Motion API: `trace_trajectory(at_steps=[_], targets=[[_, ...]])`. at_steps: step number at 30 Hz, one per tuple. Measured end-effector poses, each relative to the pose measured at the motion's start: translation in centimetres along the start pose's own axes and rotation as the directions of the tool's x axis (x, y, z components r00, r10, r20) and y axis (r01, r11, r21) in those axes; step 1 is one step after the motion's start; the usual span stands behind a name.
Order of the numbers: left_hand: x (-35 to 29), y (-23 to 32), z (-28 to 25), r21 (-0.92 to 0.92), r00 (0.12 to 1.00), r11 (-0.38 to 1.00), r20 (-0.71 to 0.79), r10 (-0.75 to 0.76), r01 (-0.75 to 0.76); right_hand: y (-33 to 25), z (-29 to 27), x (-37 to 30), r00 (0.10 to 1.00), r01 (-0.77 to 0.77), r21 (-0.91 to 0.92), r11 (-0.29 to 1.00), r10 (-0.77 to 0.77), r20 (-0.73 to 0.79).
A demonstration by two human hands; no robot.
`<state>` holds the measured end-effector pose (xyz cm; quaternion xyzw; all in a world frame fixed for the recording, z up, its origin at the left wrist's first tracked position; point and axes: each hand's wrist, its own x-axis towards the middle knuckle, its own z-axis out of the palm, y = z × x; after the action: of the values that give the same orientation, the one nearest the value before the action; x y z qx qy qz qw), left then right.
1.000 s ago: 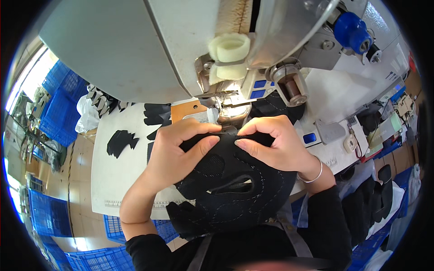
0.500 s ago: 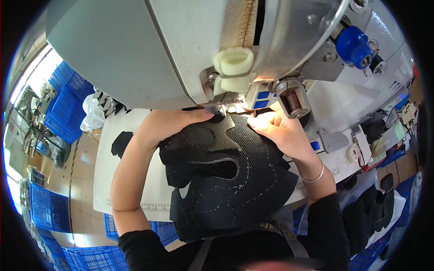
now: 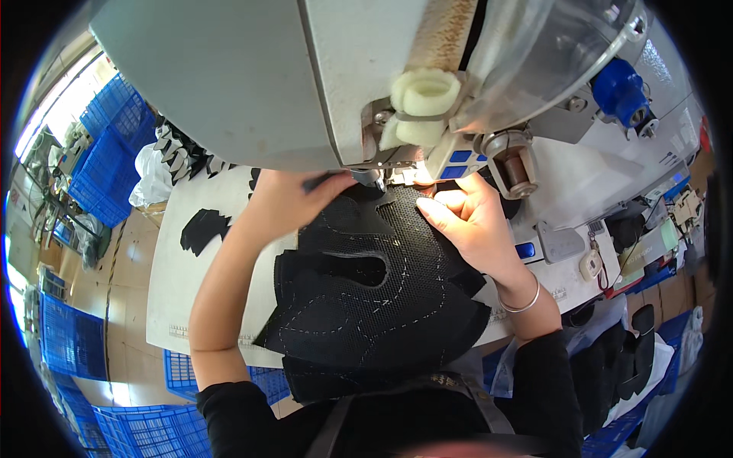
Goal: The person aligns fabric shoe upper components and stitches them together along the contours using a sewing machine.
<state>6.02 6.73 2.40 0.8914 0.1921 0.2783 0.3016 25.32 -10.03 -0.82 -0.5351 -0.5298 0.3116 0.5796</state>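
Observation:
Black mesh fabric pieces (image 3: pixel 412 267), marked with white dashed lines and cut with a curved opening, lie layered under the sewing machine's presser foot (image 3: pixel 393 177) and hang toward my lap. My left hand (image 3: pixel 294 200) is left of the foot, thumb and fingers closed around a small dark piece (image 3: pixel 317 182), its kind unclear; its fingertips are partly hidden by the machine head. At the right of the foot, my right hand (image 3: pixel 473 225) pinches the fabric's upper edge, with a bracelet (image 3: pixel 525 299) on its wrist.
The grey sewing machine head (image 3: pixel 214 84) overhangs the white table (image 3: pixel 172 286). Black cut pieces (image 3: pixel 205 230) lie at the left. A thread bobbin (image 3: pixel 513 166) hangs near my right hand. Blue crates (image 3: pixel 72 336) stand on the floor at left.
The fabric has turned and shifted slightly left. My left hand has lifted from the fabric beside the foot and now shows a dark piece in its fingers. My right hand keeps its pinch.

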Motion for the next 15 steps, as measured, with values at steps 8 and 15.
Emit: trace_trajectory(at_steps=[8, 15], targets=[[-4.6, 1.5, 3.0, 0.66, 0.749, 0.553, 0.024, 0.662, -0.509, -1.5, -0.1, 0.0, 0.99, 0.041, 0.094, 0.995, -0.053, 0.13], [-4.1, 2.2, 2.3, 0.686, 0.738, 0.496, 0.088, 0.669, -0.532, -1.3, 0.0, -0.2, 0.992, 0.043, 0.056, 0.998, -0.049, 0.115]])
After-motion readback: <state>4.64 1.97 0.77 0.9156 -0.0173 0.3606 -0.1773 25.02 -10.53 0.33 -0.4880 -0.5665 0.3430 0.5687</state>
